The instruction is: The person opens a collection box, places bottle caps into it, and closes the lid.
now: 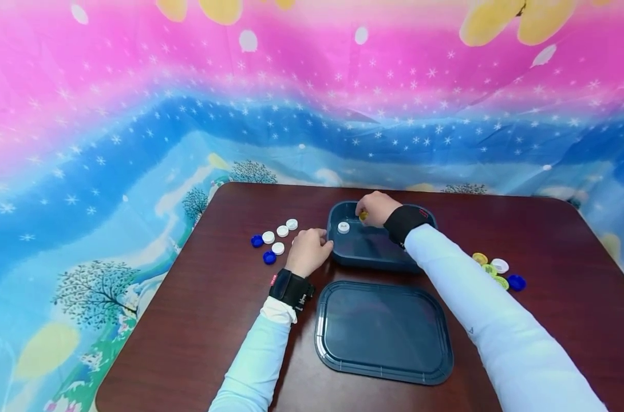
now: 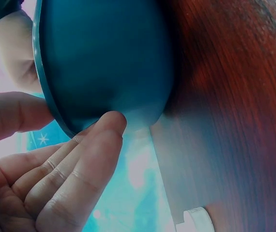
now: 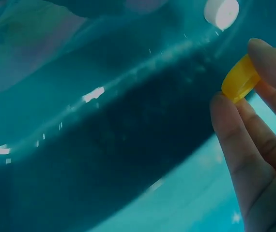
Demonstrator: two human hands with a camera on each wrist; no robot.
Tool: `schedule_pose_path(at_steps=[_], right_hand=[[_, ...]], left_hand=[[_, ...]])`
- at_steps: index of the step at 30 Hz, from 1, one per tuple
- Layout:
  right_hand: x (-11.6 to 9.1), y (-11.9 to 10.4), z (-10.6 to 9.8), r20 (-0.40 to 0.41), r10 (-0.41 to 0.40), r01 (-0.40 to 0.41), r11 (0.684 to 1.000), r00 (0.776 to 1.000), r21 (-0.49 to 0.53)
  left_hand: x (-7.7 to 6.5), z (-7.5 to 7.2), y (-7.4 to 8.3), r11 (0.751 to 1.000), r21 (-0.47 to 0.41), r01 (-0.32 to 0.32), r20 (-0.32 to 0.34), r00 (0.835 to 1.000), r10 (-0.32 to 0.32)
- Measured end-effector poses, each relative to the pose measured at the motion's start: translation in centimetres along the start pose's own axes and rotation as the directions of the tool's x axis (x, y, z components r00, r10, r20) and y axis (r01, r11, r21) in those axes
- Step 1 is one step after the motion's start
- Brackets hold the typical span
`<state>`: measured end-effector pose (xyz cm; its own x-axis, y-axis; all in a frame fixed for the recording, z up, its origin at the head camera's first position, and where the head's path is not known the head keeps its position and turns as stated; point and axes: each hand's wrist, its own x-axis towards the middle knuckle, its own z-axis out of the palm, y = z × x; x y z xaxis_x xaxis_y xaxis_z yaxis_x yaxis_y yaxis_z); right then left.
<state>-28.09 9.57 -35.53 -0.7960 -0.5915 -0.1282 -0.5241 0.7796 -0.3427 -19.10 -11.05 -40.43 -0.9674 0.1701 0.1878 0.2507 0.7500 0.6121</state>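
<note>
Right hand (image 1: 376,208) pinching yellow cap (image 3: 240,79) over box (image 1: 372,261), likely for control; left hand (image 1: 308,252), fingers extended, touching box, seemingly steadying it.

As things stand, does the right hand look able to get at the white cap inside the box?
Probably yes: nothing appears to block the right hand from the white cap in the box, though it pinches a yellow cap and might need to release that first.
</note>
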Motion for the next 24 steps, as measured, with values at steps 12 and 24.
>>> schedule_pose_path(at_steps=[12,24], right_hand=[[1.3,0.1,3.0,0.011,0.025,-0.025,0.999,1.0,-0.033],[2.2,0.1,3.9,-0.003,0.058,-0.058,0.998,0.998,-0.039]], left_hand=[[-0.2,0.0,0.2,1.0,0.003,0.005,0.015,1.0,-0.005],[-0.2,-0.1,0.1,1.0,-0.007,0.01,0.017,1.0,-0.009]])
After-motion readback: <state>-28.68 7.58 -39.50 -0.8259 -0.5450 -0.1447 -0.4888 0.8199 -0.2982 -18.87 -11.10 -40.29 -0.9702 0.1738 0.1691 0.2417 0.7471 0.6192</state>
